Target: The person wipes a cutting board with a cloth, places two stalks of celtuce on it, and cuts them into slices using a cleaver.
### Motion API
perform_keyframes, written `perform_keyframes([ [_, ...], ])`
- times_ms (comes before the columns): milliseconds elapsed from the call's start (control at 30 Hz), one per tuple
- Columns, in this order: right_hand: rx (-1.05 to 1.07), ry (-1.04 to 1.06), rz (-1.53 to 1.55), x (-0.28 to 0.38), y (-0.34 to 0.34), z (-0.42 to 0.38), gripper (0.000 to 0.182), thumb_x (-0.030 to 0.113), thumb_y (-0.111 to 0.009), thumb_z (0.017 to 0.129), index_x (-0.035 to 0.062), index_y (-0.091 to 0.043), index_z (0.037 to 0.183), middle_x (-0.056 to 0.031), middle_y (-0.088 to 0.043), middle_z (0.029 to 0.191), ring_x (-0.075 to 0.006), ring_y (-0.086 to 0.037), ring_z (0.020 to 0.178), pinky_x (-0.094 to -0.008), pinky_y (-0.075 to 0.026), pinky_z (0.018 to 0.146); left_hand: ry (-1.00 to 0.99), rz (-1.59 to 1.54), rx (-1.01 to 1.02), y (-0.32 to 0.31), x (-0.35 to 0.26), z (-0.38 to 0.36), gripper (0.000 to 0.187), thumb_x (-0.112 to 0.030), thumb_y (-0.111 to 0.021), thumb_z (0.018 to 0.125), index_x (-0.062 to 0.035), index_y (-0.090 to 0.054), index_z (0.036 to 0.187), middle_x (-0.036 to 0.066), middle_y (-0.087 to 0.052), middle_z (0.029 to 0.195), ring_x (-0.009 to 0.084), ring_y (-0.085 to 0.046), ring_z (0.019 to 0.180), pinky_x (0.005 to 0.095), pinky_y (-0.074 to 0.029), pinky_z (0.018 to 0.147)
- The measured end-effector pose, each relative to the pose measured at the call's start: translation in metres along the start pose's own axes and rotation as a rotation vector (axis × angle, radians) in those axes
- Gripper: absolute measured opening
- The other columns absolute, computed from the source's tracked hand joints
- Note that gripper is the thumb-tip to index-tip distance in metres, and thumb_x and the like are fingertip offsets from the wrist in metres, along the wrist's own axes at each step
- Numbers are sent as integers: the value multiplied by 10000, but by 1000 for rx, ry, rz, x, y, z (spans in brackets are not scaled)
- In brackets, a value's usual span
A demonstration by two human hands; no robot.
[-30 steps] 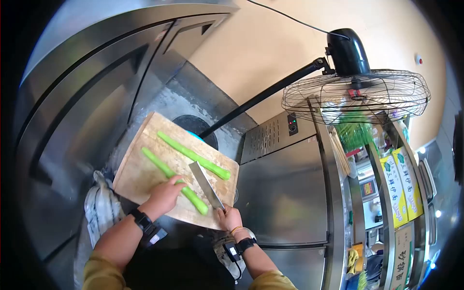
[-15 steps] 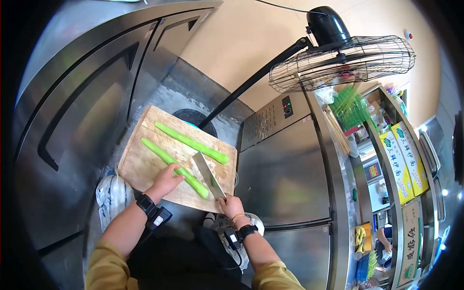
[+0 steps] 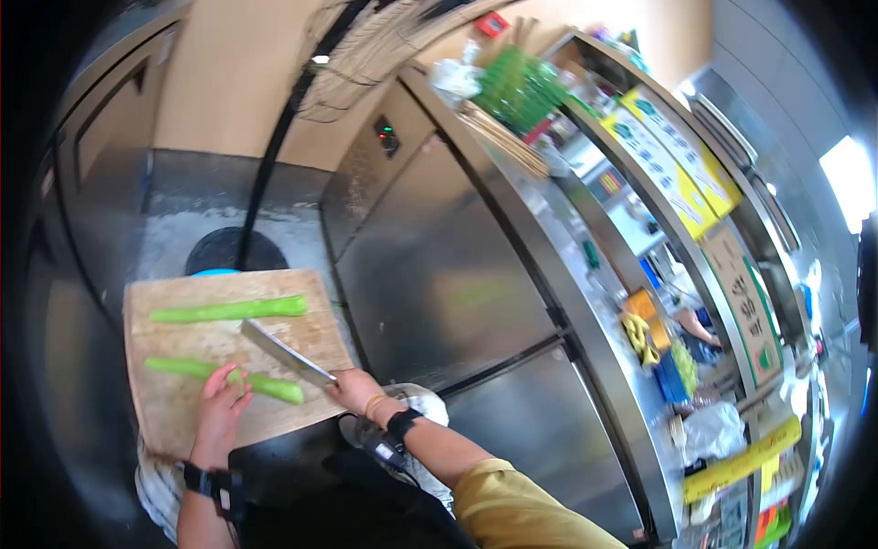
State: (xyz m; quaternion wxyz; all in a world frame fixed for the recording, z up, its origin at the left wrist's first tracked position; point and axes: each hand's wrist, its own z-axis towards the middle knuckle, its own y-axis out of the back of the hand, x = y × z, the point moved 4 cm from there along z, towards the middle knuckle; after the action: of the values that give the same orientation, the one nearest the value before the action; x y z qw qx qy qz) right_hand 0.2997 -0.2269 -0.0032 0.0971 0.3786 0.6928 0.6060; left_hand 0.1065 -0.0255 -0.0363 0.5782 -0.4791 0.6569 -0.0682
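Note:
Two long, peeled, light-green celtuce stems lie on a wooden cutting board [image 3: 192, 421]. The farther celtuce stem [image 3: 229, 311] lies untouched across the upper part of the board. On the nearer celtuce stem [image 3: 274, 388], my left hand [image 3: 222, 403] rests at the middle with thumb and fingers curled around it. My right hand [image 3: 358, 392] grips the handle of a cleaver [image 3: 285, 349] at the board's right edge. The blade points up-left over the board, between the two stems, apart from both.
A stainless steel refrigerator [image 3: 439, 265] stands to the right of the board, and steel doors [image 3: 105, 146] are on the left. Behind the board rises a black fan pole [image 3: 274, 156] on a round base [image 3: 233, 249]. Farther right, shelves hold yellow cartons [image 3: 663, 165]; another person's arm [image 3: 695, 325] shows there.
The view has swung right, so the board and hands appear farther left. Both hands stay at the board, the left at the nearer stem and the right on the cleaver.

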Motion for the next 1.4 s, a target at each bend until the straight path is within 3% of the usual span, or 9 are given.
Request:
perform_keyframes([
  [200, 27, -51, 49, 10, 7, -3, 259, 230, -583, 890, 88, -657, 1094, -206, -680, 930, -388, -645, 922, -470, -511, 824, 80, 42, 36, -4, 15, 5, 392, 32, -511, 919, -56, -491, 1300, 94, -571, 1232, 161, -604, 943, 290, -511, 841],
  [500, 58, -54, 42, 10, 10, 0, 238, 236, -595, 886, 80, -657, 1055, -200, -682, 935, -374, -651, 926, -461, -511, 819, 42, 70, -25, -7, 13, -4, 358, 19, -545, 907, -53, -538, 1257, 5, -558, 964, 131, -590, 903, 276, -513, 804],
  [900, 25, -19, 43, 8, 7, -1, 263, 240, -575, 892, 83, -660, 1085, -201, -683, 943, -386, -645, 921, -463, -509, 834, 88, 116, -101, 11, 37, 5, 307, -38, -591, 914, -72, -571, 1219, -11, -565, 984, 95, -569, 845, 249, -504, 722],
  [1400, 25, -33, 32, 6, 3, 2, 274, 247, -595, 884, 76, -661, 1089, -201, -684, 946, -373, -647, 938, -455, -508, 842, 74, 137, -90, 8, 34, 1, 313, -21, -568, 910, -78, -551, 1217, -5, -565, 1015, 96, -569, 854, 254, -503, 728],
])
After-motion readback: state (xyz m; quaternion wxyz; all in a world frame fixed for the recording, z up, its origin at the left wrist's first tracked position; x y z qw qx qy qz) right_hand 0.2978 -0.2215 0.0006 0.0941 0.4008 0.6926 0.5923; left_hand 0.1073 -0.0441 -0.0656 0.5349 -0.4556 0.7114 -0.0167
